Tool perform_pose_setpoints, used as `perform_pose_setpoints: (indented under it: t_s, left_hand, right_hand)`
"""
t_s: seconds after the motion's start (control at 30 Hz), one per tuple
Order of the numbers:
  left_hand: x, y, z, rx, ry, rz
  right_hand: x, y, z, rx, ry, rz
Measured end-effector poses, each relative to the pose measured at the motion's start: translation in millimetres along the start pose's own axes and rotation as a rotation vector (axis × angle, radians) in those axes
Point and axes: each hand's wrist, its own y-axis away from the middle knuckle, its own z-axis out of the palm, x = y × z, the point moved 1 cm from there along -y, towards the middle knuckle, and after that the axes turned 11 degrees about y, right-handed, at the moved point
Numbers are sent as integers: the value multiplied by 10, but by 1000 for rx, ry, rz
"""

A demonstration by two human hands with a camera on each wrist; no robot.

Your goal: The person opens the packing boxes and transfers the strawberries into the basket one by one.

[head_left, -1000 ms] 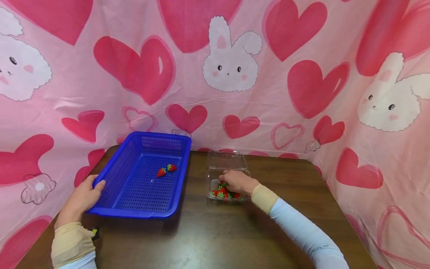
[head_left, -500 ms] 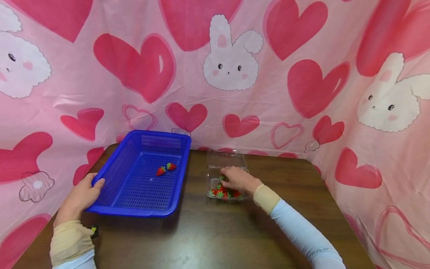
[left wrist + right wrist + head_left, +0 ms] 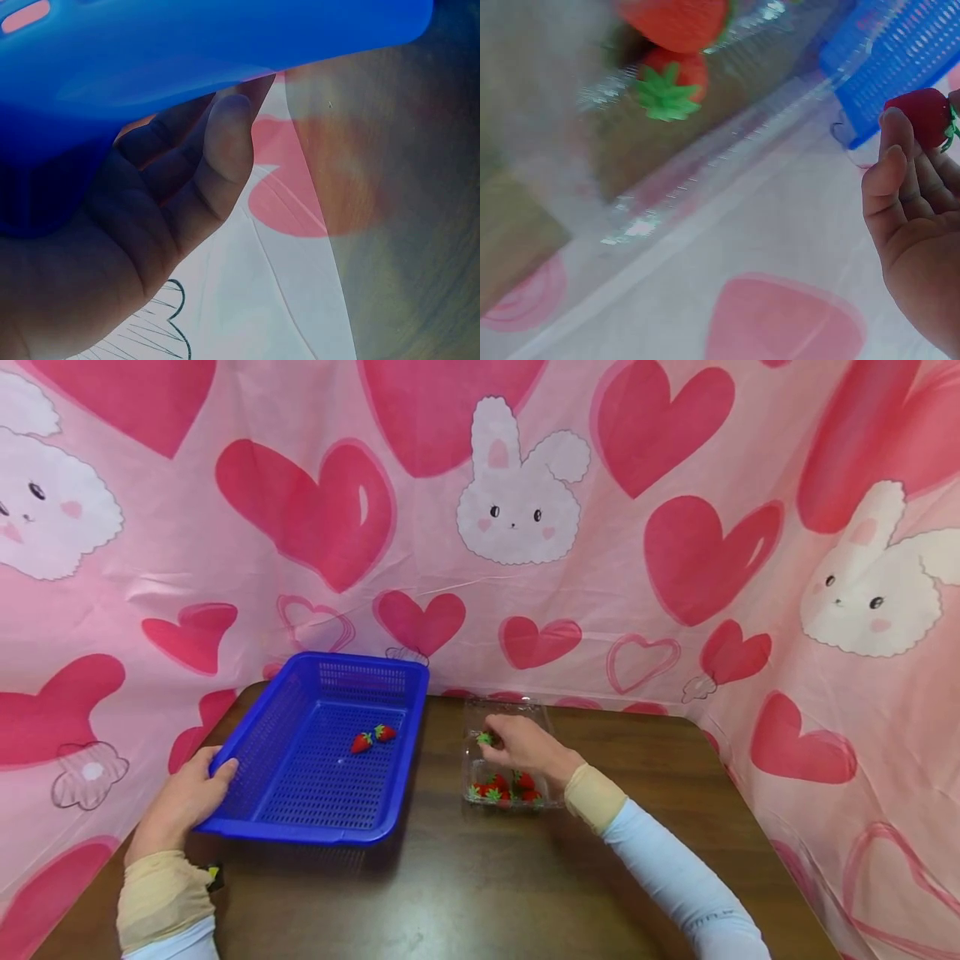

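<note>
My right hand (image 3: 528,747) pinches a strawberry (image 3: 924,118) between fingertips and thumb, just above a clear plastic clamshell box (image 3: 474,768). In the head view only its green leaves show below the fingers. Several more strawberries (image 3: 498,789) with green leaves lie in the box, whose lid stands open at the back. On the left, my left hand (image 3: 183,793) grips the rim of a blue plastic basket (image 3: 322,837), thumb over the edge and fingers underneath, as the left wrist view shows. Two strawberries (image 3: 362,742) lie on the basket's floor.
The brown wooden table (image 3: 480,893) carries both containers, with a gap between them. A small black and yellow object (image 3: 215,877) sits by the left wrist. A pink cloth (image 3: 517,602) with hearts and rabbits hangs behind and at the sides.
My right hand has risen out of the clamshell box and shifted slightly left, lifting a strawberry from the pile. My left hand and the basket have stayed in place.
</note>
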Motion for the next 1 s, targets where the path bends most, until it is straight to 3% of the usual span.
perform_pose_setpoints:
  t_s: [0.2,0.4,0.7,1.0]
  left_hand:
    - [30,7,19,-6,-8,6]
    - [47,9,24,-19,12,-14]
    - [43,16,-27,-43,1,-52]
    - [45,8,-39,-46,-9,-53]
  right_hand:
    - [-140,-119,-127,9,9,-5]
    - [-309,-304,-206,53,29,-73]
    - [-597,-708,-246,64,1,-145]
    - [-856,-1111,-213,-44,-28,-151]
